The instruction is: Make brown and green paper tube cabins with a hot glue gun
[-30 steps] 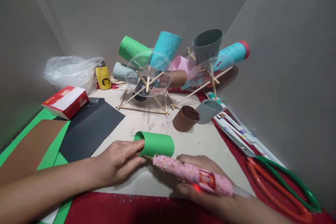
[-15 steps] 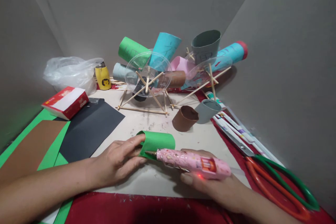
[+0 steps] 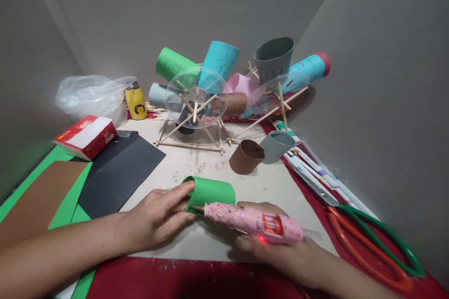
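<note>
A green paper tube [image 3: 214, 189] lies on its side on the pale board, and my left hand [image 3: 159, 215] grips its left end with fingers partly inside it. My right hand [image 3: 280, 247] is wrapped round a pink glue gun [image 3: 233, 217] with a glowing red light and a clear glue stick poking out at the back. The gun's metal nozzle points left and sits at the tube's lower left edge; whether it touches the paper I cannot tell. Behind them stand a brown paper tube [image 3: 245, 158] and a grey paper tube [image 3: 277, 147].
At the back, a wooden-stick frame [image 3: 189, 146] carries clear discs and coloured tubes. Large scissors [image 3: 372, 243] and markers [image 3: 319, 168] lie right. Left are black paper [image 3: 122, 173], brown paper [image 3: 45, 191], a red box [image 3: 86, 136], a plastic bag [image 3: 93, 98] and a yellow jar [image 3: 136, 103].
My right hand has shifted the glue gun slightly left and down along the tube's edge. My left hand keeps its grip on the green tube, which has barely moved.
</note>
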### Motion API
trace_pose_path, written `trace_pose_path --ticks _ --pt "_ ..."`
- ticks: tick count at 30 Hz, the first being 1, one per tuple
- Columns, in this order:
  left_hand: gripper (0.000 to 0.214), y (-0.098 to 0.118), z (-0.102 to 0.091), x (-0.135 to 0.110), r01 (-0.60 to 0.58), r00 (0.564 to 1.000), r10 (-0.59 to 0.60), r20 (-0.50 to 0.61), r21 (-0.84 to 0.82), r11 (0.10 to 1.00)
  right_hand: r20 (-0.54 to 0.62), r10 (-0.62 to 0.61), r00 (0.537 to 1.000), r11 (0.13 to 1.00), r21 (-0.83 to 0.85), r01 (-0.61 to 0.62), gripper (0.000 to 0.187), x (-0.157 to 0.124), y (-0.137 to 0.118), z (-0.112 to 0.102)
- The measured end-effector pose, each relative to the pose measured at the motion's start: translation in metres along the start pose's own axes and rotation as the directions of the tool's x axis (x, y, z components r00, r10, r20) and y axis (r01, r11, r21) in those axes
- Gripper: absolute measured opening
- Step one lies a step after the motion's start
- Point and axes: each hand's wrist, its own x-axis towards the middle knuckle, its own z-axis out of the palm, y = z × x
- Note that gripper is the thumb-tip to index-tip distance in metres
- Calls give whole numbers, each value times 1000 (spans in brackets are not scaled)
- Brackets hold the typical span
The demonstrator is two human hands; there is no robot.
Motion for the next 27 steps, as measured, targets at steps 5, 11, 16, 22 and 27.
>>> trace_pose_path --ticks 5,11,16,22,27 --pt "57 -3 2 2 -216 974 218 -54 44 975 19 -17 1000 999 -27 17 15 -3 2 1" --pt "56 -1 1 5 -264 958 275 -85 123 957 46 -5 999 1000 -14 5 20 -4 -1 2" --pt "53 0 0 6 -244 963 256 -89 127 961 23 -45 999 999 -26 46 20 -4 -3 3" --pt "54 1 -1 5 -230 966 240 -97 103 968 7 -68 998 996 -49 68 19 -5 -3 2" --pt "53 2 -2 4 -180 978 186 -95 67 981 -7 -46 999 996 -82 46 11 -9 0 2"
